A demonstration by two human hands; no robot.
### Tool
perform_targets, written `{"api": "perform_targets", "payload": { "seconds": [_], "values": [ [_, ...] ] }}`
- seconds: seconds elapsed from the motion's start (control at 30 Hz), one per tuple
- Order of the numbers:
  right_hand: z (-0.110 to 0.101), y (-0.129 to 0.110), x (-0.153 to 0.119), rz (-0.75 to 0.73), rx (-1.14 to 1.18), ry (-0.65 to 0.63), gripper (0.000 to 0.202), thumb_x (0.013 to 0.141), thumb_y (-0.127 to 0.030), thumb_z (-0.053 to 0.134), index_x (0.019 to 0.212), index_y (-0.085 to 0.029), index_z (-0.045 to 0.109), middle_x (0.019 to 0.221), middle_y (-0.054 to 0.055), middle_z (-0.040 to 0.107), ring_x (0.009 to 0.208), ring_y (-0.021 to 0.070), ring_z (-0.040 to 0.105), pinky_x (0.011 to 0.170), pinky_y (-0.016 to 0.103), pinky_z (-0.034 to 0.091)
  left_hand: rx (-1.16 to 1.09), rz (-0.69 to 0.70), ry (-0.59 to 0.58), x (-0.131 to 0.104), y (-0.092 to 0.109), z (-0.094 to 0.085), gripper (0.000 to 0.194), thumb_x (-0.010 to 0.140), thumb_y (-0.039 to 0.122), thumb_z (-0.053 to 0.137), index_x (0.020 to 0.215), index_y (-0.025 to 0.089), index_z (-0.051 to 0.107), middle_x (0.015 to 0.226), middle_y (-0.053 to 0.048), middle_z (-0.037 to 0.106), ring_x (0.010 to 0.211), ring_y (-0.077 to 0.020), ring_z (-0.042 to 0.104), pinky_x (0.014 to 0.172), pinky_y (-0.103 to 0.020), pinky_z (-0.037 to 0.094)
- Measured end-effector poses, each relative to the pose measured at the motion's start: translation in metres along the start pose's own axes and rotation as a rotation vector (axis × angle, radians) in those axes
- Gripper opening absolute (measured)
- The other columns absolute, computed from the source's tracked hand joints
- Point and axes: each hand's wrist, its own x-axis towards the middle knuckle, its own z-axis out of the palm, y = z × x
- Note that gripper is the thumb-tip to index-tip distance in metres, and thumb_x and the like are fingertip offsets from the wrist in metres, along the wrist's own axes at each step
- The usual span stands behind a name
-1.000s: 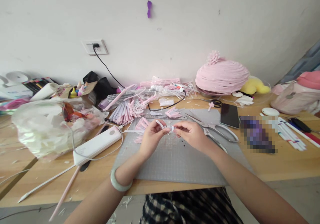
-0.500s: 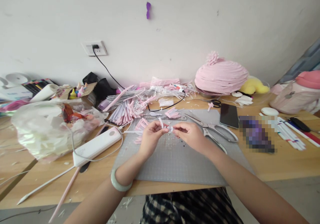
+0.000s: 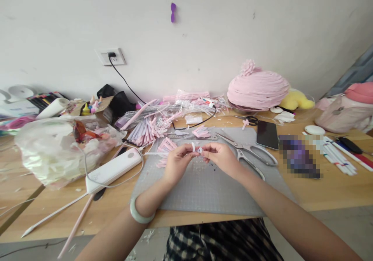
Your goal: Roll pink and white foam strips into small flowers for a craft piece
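Observation:
My left hand (image 3: 178, 163) is closed in a pinch on a small white, fuzzy pipe cleaner piece (image 3: 199, 150). My right hand (image 3: 222, 158) pinches the same piece from the other side, so the fingertips of both almost meet. A short white end stands up at the left fingers; the rest is mostly covered by fingers. Both hands are above the grey cutting mat (image 3: 198, 195). Beside the left hand lie cut pink pipe cleaners (image 3: 166, 146). Large metal scissors (image 3: 243, 148) rest open on the mat, just beyond the right hand.
Behind the mat are a metal ruler (image 3: 204, 138), a small pink bundle (image 3: 201, 131) and piled pipe cleaners (image 3: 147, 130). A phone (image 3: 267, 134) and markers (image 3: 339, 156) lie to the right. Leftward are a white corded device (image 3: 113, 170) and a plastic bag (image 3: 43, 152).
The fingers of both hands have drawn closer together around the white piece. Its upright end has shifted slightly right and lower. The left hand has moved a little to the right.

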Motion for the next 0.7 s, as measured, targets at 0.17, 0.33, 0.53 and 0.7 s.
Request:
{"api": "perform_targets", "payload": {
  "seconds": [0.17, 0.33, 0.53, 0.7],
  "values": [
    [0.006, -0.001, 0.0, 0.048, 0.212, 0.0, 0.023, 0.064, -0.03, 0.069, 0.079, -0.016, 0.06, 0.066, -0.001, 0.061, 0.057, 0.0105, 0.058, 0.057, 0.025, 0.049, -0.076, -0.02, 0.005, 0.001, 0.005, 0.001, 0.011, 0.063, 0.026, 0.069, 0.069, 0.018, 0.065, 0.078, -0.003, 0.071, 0.076, -0.0195, 0.064, 0.074, -0.033, 0.05],
    [0.006, 0.0, -0.002, 0.004, 0.282, -0.069, 0.031, 0.065, -0.031, 0.07, 0.091, -0.016, 0.064, 0.076, 0.002, 0.064, 0.062, 0.0105, 0.059, 0.066, 0.028, 0.051, -0.081, -0.01, 0.065, 0.003, 0.008, -0.002, 0.011, 0.063, 0.025, 0.069, 0.071, 0.017, 0.066, 0.076, -0.003, 0.071, 0.073, -0.0178, 0.064, 0.073, -0.031, 0.05],
    [0.005, 0.0, -0.001, -0.031, 0.323, -0.093, 0.032, 0.064, -0.031, 0.072, 0.092, -0.018, 0.064, 0.073, 0.0, 0.065, 0.061, 0.0104, 0.06, 0.065, 0.028, 0.052, -0.141, -0.008, 0.056, 0.003, 0.013, -0.004, 0.009, 0.065, 0.021, 0.068, 0.071, 0.017, 0.065, 0.073, -0.002, 0.071, 0.071, -0.0165, 0.064, 0.071, -0.029, 0.049],
    [0.007, -0.003, -0.002, -0.069, 0.302, -0.043, 0.032, 0.065, -0.032, 0.072, 0.091, -0.018, 0.061, 0.068, -0.002, 0.064, 0.058, 0.0109, 0.06, 0.062, 0.029, 0.053, -0.168, -0.038, 0.053, 0.003, 0.011, -0.002, 0.012, 0.065, 0.023, 0.068, 0.074, 0.017, 0.064, 0.07, -0.001, 0.069, 0.069, -0.0162, 0.063, 0.07, -0.029, 0.049]
  ]
}}
